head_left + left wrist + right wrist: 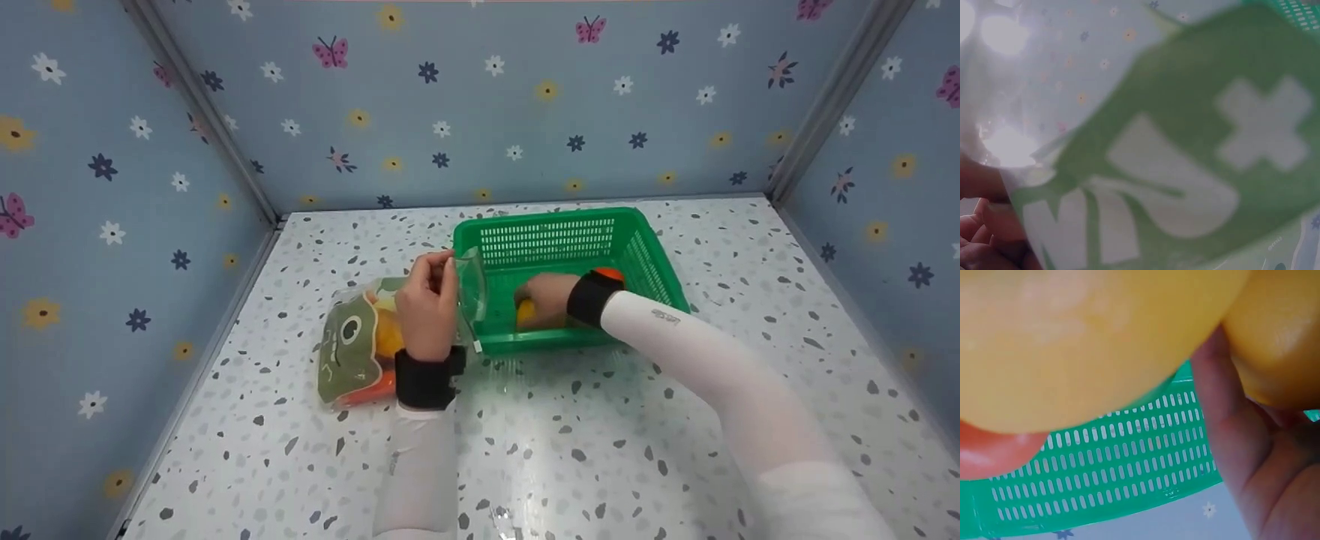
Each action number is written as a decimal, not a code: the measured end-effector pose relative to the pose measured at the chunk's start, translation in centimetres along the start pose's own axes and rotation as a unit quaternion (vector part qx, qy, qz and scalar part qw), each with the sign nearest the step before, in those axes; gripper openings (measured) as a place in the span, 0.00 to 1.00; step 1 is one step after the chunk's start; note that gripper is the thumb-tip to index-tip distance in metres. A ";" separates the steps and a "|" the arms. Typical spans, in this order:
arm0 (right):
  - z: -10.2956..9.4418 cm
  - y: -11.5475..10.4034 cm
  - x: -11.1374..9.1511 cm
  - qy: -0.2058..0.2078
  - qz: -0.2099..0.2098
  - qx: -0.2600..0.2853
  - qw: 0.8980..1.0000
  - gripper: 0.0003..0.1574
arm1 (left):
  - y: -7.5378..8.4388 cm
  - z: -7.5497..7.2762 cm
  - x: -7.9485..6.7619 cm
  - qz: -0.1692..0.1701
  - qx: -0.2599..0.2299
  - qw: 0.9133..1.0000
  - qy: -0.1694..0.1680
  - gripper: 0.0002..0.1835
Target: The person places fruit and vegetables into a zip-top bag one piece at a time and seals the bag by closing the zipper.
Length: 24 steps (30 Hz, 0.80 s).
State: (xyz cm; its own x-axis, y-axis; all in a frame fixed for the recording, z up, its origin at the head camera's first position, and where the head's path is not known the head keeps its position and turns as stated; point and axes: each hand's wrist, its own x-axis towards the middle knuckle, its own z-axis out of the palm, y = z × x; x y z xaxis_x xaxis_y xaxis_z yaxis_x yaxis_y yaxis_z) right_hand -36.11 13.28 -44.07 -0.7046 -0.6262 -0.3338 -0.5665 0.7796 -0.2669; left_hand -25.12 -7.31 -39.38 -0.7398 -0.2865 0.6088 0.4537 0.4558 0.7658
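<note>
My left hand point(429, 311) pinches the raised edge of a clear plastic bag point(341, 367) printed with a green cartoon face. Yellow and orange things show through the bag. Its printed green panel with white lettering point(1179, 185) fills much of the left wrist view. Inside a green basket point(555, 341), my right hand point(553, 292) grips a smooth yellow rounded thing point(1280, 337), whose kind I cannot tell. Another yellow rounded thing point(1084, 343) looms close in the right wrist view. An orange rounded thing point(609, 274) lies beyond my right wrist in the basket.
The basket has slotted side walls and stands on a white speckled table point(555, 450), right of the bag. Blue flowered panels point(480, 97) enclose the table at the back and both sides, with grey posts point(202, 112) at the corners.
</note>
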 end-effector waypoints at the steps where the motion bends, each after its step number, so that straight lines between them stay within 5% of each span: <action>1: -0.2 0.1 -0.1 0.012 -0.007 0.007 1.000 0.30 | 0.0 0.0 0.0 -0.002 -0.001 1.000 0.000 0.08; 7: -2.9 -0.1 -1.4 0.085 -0.032 0.089 0.992 0.30 | 0.2 -0.1 0.2 -0.007 -0.008 1.000 -0.002 0.09; 13: -5.8 -2.3 -3.1 0.163 -0.073 0.195 0.964 0.27 | 0.3 -0.2 0.2 -0.014 -0.006 1.000 -0.004 0.09; 19: -5.6 -5.7 -3.0 0.166 -0.142 0.217 0.951 0.25 | 0.2 -0.2 0.1 -0.019 0.003 1.000 -0.004 0.10; 24: -4.0 -7.4 -1.0 0.150 -0.157 0.233 0.948 0.24 | 0.4 -0.3 0.1 -0.013 0.020 1.000 -0.005 0.10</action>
State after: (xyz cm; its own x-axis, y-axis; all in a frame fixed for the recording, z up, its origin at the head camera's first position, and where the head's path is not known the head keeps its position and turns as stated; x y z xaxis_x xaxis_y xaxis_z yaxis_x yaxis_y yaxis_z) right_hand -32.91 8.15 -38.11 -0.6622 -0.7448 0.0822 -0.5672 0.4265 -0.7045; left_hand -24.79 -7.41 -38.94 -0.7561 -0.2895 0.5869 0.4144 0.4823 0.7718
